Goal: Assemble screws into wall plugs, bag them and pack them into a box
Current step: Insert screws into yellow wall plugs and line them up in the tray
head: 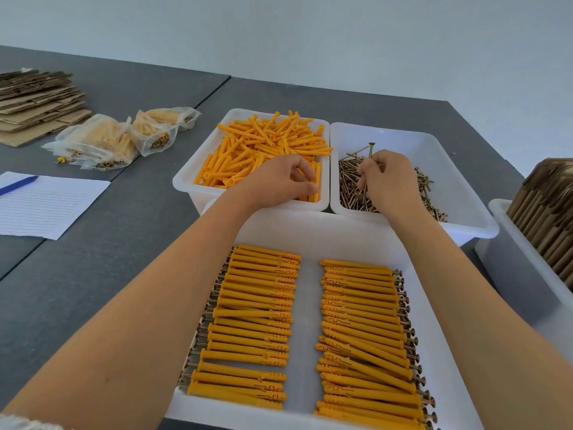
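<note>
I see both arms stretched forward, left hand [279, 181] curled around orange wall plugs [266, 144] in their bin, right hand [387, 178] pinching a brass screw [367, 172] upright over the screw pile

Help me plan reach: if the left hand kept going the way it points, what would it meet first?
Likely the loose wall plugs in their bin; the left hand already reaches in, though depth is unclear.

Loose orange plugs [263, 144] fill the left white bin [198, 156]; brass screws [400, 187] heap in the right bin [449, 169]. Assembled plugs [257, 321] lie in two neat rows in the near tray [310, 240]. Filled bags [124, 138] lie far left.
</note>
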